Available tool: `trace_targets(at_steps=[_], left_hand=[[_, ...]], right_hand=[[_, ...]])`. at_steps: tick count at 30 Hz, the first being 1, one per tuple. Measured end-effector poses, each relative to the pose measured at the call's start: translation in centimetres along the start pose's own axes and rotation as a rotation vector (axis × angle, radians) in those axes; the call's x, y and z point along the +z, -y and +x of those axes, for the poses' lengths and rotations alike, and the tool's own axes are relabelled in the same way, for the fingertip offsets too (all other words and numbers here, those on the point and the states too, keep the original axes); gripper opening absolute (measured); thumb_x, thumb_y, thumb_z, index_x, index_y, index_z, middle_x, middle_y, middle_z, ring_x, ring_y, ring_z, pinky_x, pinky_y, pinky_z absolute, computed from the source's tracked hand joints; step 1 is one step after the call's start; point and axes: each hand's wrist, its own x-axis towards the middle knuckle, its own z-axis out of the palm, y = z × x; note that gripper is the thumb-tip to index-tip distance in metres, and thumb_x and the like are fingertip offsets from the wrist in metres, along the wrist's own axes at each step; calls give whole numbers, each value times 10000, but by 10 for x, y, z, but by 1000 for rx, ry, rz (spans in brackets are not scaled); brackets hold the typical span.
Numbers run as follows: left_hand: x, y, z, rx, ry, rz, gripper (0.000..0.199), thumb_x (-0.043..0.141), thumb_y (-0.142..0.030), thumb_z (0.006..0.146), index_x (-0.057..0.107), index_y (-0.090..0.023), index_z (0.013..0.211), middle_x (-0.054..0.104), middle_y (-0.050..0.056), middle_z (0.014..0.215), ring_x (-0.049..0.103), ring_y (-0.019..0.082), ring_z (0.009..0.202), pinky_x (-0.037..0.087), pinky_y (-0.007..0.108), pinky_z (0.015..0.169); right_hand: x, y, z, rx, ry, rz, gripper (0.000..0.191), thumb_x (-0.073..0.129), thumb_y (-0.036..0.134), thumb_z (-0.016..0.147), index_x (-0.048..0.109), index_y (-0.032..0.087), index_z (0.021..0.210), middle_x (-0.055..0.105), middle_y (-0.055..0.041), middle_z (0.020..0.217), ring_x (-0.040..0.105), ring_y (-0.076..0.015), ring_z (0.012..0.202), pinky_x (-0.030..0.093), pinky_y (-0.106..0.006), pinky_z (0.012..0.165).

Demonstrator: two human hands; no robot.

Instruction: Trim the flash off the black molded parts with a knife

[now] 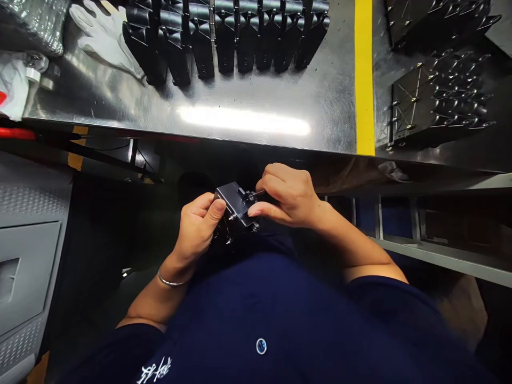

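Note:
A black box-shaped part (231, 196) with small metal pins along its edges is held in front of my body, above the lap. My left hand (197, 226) grips its left side, thumb on the top edge and fingers wrapped behind. At the part's right end my right hand (286, 194) is closed, index finger curled and thumb stretched along the part. A thin metal piece (260, 192) shows between its fingers and meets a small black fitting (248, 196) on the part. Its full shape is hidden by the fingers.
A metal table (240, 101) lies ahead, its near edge beyond my hands. On it stand a row of black parts (226, 42), white gloves (98, 32), yellow tape (364, 80) and black parts with metal loops (416, 101). A grey cabinet (30, 266) is at left, a metal rack (440, 258) at right.

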Motion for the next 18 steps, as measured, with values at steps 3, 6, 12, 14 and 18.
trace_targets(at_steps=[3,6,12,14,18], left_hand=[[0,1,1,2,-10,-5,460,744,-620,718,723,-161,717,602,14,586,508,132,537,391,235,493],[0,3,1,12,-11,-6,457,746,-617,717,721,-161,705,597,10,570,499,128,521,389,234,485],[1,3,0,45,12,-6,446,717,-613,753,733,-167,737,624,21,610,515,132,546,405,237,502],[2,2,0,42,13,-6,450,717,-617,750,728,-168,728,613,18,602,512,134,545,402,239,500],[4,0,-1,13,0,-11,472,738,-632,716,726,-160,718,608,21,599,533,146,572,410,244,519]], right_hand=[[1,0,0,-6,17,15,553,392,617,968,545,175,672,473,-2,645,393,-124,598,239,-280,558],[3,0,-2,-27,23,40,523,426,565,979,518,180,636,428,14,606,369,-118,576,226,-279,546],[7,0,-5,32,-45,76,553,394,622,966,525,176,665,487,0,620,420,-115,580,284,-265,558],[5,0,-5,19,-11,71,560,374,598,983,502,182,631,448,10,595,393,-111,561,254,-267,540],[2,0,-6,0,-4,64,561,420,599,967,480,183,595,394,23,568,354,-107,543,216,-274,525]])
